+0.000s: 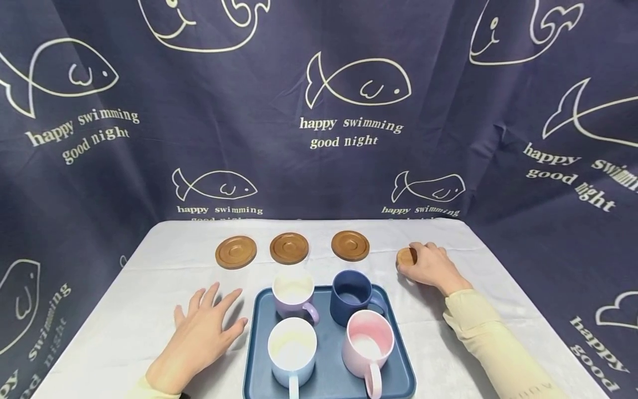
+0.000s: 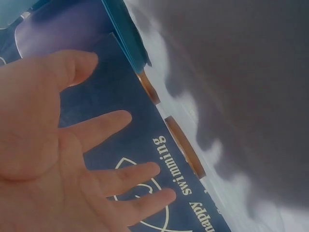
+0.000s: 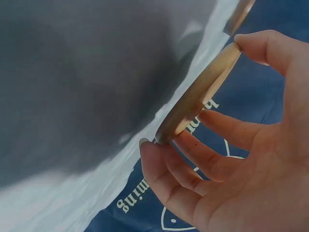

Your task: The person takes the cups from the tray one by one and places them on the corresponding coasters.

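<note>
My right hand (image 1: 432, 268) grips a round wooden coaster (image 1: 406, 257) by its edge, at the right end of a row of coasters. In the right wrist view the held coaster (image 3: 200, 94) sits between thumb and fingertips, close over the white cloth. With fingers spread, my left hand (image 1: 201, 332) hovers beside the left rim of a blue tray (image 1: 251, 354) and holds nothing. On the tray stand a lilac mug (image 1: 293, 293), a navy mug (image 1: 349, 296), a light blue mug (image 1: 292, 349) and a pink mug (image 1: 361, 354).
Three more wooden coasters lie flat along the back of the table: a left one (image 1: 236, 252), a middle one (image 1: 289, 247) and a right one (image 1: 350, 245). A white cloth (image 1: 149, 288) covers the table. Behind it hangs a dark blue curtain (image 1: 279, 111) with fish drawings.
</note>
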Available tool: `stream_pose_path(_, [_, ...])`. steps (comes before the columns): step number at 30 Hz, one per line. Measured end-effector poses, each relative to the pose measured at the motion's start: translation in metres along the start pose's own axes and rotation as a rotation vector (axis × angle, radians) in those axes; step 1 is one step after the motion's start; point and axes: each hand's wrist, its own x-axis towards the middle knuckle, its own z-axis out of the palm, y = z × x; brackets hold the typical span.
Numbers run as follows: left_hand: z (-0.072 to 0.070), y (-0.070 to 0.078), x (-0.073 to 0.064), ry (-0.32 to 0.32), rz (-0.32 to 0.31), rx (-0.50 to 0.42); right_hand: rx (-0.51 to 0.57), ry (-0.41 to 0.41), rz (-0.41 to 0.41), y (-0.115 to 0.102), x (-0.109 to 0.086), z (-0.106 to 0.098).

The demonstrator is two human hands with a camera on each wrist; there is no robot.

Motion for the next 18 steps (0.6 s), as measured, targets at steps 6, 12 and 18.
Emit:
stream_pose_path(6, [0.001, -0.003, 0.003, 0.022, 0.039, 0.038, 0.045, 0.000, 0.012, -0.008, 0.018, -0.001])
stream_pose_path(12, [0.003, -0.005, 0.004, 0.053, 0.061, 0.037, 0.058, 0.009, 0.025, -0.013, 0.036, -0.002])
stream_pose_path(18, [0.005, -0.007, 0.001, 0.050, 0.055, 0.044, 0.065, -0.009, 0.044, -0.014, 0.048, 0.004])
